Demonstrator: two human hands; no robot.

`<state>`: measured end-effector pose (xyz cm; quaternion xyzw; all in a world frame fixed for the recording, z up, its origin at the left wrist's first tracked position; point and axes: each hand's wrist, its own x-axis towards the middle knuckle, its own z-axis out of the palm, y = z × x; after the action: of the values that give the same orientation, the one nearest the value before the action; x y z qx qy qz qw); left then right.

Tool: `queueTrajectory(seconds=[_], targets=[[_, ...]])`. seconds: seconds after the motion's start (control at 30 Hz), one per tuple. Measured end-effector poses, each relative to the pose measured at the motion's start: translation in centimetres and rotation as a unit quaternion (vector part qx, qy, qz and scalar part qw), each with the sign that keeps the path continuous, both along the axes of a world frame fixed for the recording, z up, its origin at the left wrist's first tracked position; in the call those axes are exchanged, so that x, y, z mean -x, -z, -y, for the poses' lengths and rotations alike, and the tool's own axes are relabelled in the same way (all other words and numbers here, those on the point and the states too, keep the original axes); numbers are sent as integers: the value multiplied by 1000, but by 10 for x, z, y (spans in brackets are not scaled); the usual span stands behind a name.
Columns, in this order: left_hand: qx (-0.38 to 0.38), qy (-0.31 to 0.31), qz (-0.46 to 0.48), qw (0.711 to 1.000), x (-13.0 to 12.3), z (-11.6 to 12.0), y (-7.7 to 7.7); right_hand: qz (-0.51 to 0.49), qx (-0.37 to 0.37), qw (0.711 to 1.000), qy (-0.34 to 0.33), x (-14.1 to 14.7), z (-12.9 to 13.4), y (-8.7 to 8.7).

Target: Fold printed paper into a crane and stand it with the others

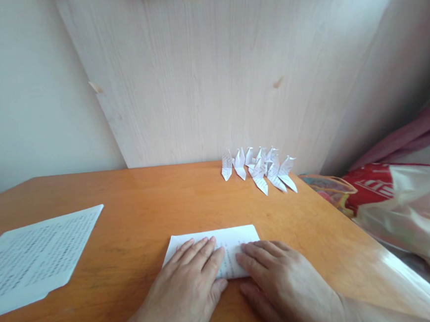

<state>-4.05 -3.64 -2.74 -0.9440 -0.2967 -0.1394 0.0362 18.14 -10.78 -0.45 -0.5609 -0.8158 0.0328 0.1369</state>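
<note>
A folded sheet of printed paper (229, 249) lies on the wooden table in front of me. My left hand (194, 276) rests flat across its left part, fingers stretched out. On the right part lie the fingertips of my right hand (283, 274), also extended, with the thumb on the table at the paper's near edge. Both palms face down, and the paper's near left edge is hidden under my left hand. Several folded paper cranes (259, 175) stand in a group at the far right of the table.
The wooden table (147, 201) meets a pale wood-grain panel (201, 82) at the back. A stack of printed sheets (46, 248) lies at the left. Past the right table edge are a red bag (369, 186) and a pale plastic bag (416, 209).
</note>
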Motion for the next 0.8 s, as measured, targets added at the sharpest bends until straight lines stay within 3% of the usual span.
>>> queueTrajectory(seconds=[0.23,0.47,0.8], targets=[[18,-15,-4,1000,-1,0,0,6,-22,1000,-14,-6,-3,4],[46,-26,-33,998,-6,5,-6,20,-94,994,-45,-12,-4,15],[85,-29,-6,996,-4,9,-6,53,-204,974,-88,-25,-10,35]])
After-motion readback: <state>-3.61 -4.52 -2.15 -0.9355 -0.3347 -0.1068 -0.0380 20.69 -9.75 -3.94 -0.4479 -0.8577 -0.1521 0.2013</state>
